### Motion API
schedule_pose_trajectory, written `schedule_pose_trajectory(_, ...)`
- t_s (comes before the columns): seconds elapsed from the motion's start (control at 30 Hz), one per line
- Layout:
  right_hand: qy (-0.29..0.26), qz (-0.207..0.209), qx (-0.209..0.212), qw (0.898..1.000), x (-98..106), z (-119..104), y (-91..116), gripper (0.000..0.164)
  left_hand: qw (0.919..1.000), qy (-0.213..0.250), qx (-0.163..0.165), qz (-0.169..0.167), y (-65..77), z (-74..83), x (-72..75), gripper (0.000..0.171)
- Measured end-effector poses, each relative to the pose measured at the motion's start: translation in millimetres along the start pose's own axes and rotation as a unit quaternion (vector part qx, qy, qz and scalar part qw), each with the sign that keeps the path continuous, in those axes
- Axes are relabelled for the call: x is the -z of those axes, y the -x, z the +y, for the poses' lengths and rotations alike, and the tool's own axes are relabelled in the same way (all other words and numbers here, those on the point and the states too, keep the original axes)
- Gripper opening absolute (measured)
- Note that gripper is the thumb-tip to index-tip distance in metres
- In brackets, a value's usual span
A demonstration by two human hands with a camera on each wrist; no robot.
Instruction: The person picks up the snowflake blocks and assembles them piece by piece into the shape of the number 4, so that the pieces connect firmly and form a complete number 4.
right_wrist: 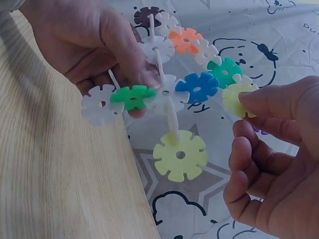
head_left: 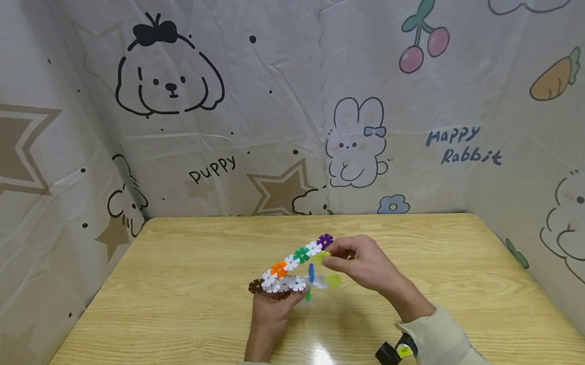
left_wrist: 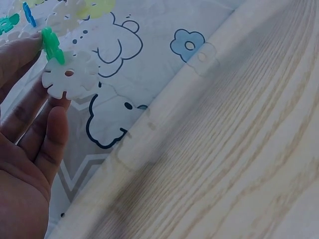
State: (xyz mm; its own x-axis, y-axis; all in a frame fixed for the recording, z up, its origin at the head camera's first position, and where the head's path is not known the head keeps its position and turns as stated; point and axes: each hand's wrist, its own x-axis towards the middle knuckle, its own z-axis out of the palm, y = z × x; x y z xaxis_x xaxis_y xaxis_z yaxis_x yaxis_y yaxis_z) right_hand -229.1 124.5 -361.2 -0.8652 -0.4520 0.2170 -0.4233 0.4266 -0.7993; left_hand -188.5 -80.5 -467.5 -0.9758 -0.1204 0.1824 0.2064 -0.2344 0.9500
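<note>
Several plastic snowflake discs are slotted together into a branching piece, held above the table. In the head view, one row runs from a brown disc [head_left: 256, 286] past an orange disc [head_left: 278, 269] and a green disc [head_left: 302, 254] to a purple disc [head_left: 325, 241]. My left hand [head_left: 270, 316] grips the lower branch, which bears a blue disc [right_wrist: 197, 88], another green disc [right_wrist: 132, 97] and a pale yellow disc [right_wrist: 180, 156]. With thumb and finger my right hand [head_left: 365, 263] pinches another yellow disc [right_wrist: 234, 101] beside the row's far end; whether it is slotted in I cannot tell.
A small black item with a yellow label [head_left: 404, 351] lies on the wooden table [head_left: 171, 315], near the right sleeve [head_left: 445, 338]. Printed cloth [head_left: 271, 113] hangs behind the table and along both sides.
</note>
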Motion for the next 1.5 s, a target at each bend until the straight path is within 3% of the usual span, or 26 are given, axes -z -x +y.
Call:
schedule_pose_trajectory(0.37, -0.013, -0.013, 0.005, 1.000, -2, -6, -2, 0.006, 0.9999, -0.013, -0.002, -0.009, 0.1, 1.7, -1.1, 0.039)
schedule_pose_trajectory(0.7, 0.010, -0.029, 0.010, 0.999, -3, -7, -3, 0.006, 0.9999, -0.003, 0.010, -0.007, 1.0, 3.3, -2.0, 0.055)
schedule_pose_trajectory(1.0, 0.051, -0.036, 0.020, 0.998, -3, -11, -5, 0.008, 0.9999, 0.001, 0.011, -0.004, 1.0, 2.2, -1.7, 0.055)
schedule_pose_trajectory(1.5, 0.052, -0.041, 0.021, 0.998, -7, -10, -4, 0.009, 0.9994, -0.027, 0.022, 0.007, 2.0, 0.7, -0.8, 0.056)
